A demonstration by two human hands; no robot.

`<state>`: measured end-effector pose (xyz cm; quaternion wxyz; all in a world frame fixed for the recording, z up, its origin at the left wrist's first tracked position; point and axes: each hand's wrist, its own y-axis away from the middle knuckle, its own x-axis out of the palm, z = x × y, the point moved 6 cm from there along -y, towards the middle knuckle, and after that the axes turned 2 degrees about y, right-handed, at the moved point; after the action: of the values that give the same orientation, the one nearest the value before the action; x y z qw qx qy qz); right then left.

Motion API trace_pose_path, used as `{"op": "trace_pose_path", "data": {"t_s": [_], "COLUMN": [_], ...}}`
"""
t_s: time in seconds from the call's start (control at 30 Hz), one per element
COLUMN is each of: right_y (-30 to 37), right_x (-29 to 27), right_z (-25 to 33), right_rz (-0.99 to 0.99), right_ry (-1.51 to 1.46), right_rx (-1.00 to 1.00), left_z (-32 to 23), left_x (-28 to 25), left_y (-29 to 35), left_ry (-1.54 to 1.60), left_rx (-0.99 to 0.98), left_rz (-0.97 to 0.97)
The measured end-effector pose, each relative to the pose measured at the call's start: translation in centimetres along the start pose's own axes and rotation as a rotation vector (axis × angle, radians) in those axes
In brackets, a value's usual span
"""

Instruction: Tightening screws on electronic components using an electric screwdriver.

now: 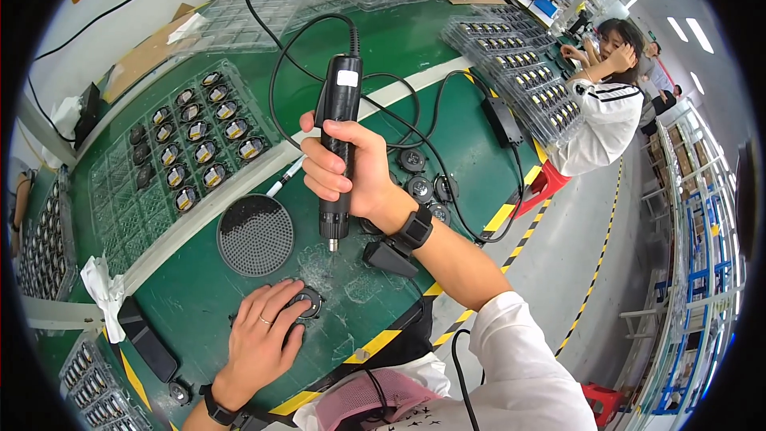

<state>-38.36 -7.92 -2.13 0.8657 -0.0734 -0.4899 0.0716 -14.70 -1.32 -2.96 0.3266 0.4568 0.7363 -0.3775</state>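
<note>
My right hand is wrapped round a black electric screwdriver, held upright with its tip down, above the green bench. A cord leaves the tool's top. Below and to the left, my left hand lies over a round black part on the bench, its fingers resting on it and partly hiding it. The screwdriver's tip is apart from this part. Next to my left hand sits a round grey dimpled tray, dark small pieces covering its upper area. Several round black parts lie beyond my right wrist.
A clear plastic tray with several round parts stands at the far left. Stacked trays are at the back right, near a person. A black block, a phone, a pen and a looping cord share the bench.
</note>
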Motion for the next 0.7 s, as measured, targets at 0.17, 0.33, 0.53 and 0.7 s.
{"op": "trace_pose_path", "data": {"t_s": [0.17, 0.33, 0.53, 0.7], "right_y": [1.4, 1.0, -0.7, -0.4], "right_x": [-0.1, 5.2, 7.6, 6.4], "right_z": [0.0, -0.1, -2.3, -2.3], "right_rz": [-0.187, -0.124, -0.019, -0.083], "right_ry": [0.175, 0.213, 0.662, 0.707], "right_rx": [-0.067, -0.215, -0.465, -0.547], "left_z": [0.1, 0.3, 0.4, 1.1], "left_x": [0.6, 1.7, 1.2, 0.7], "left_y": [0.1, 0.3, 1.0, 1.5], "left_ry": [0.011, -0.026, -0.012, 0.012], "left_rx": [0.019, 0.021, 0.000, -0.072], "left_rz": [-0.008, -0.081, -0.171, -0.220]}}
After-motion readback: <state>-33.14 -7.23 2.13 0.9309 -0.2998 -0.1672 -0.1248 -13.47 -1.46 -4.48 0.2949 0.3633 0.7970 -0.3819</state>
